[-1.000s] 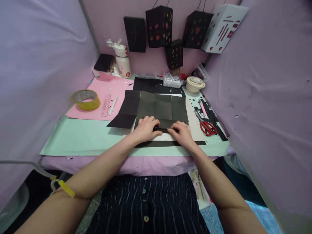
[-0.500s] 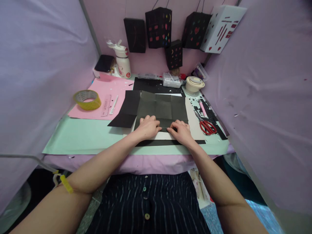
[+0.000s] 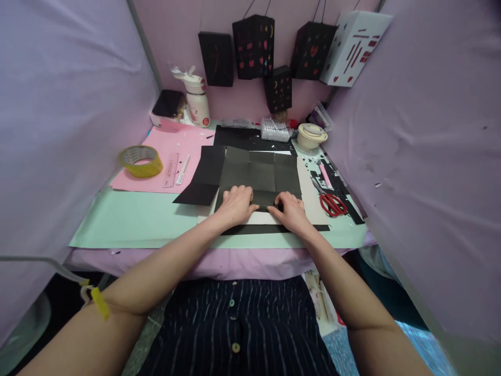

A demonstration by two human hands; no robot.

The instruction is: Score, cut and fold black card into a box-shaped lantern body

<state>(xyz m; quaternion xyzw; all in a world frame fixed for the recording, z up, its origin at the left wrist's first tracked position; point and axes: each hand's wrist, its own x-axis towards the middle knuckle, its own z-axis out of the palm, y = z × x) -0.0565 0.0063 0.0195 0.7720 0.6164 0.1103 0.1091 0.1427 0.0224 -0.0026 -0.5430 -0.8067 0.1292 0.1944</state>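
Left hand and right hand pinch creased black paper; red-handled metal scissors lie right, round yellow tape left.

The dark navy, pale-striped garment has round buttons down its front.

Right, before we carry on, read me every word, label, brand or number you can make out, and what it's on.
No words, brands or numbers read clearly.
Yellow tape roll: printing inside, too blurred.
Pink ruler: markings too small.
White bottle: red round badge, too small.
White hanging box: red shapes, including hearts; no readable word.
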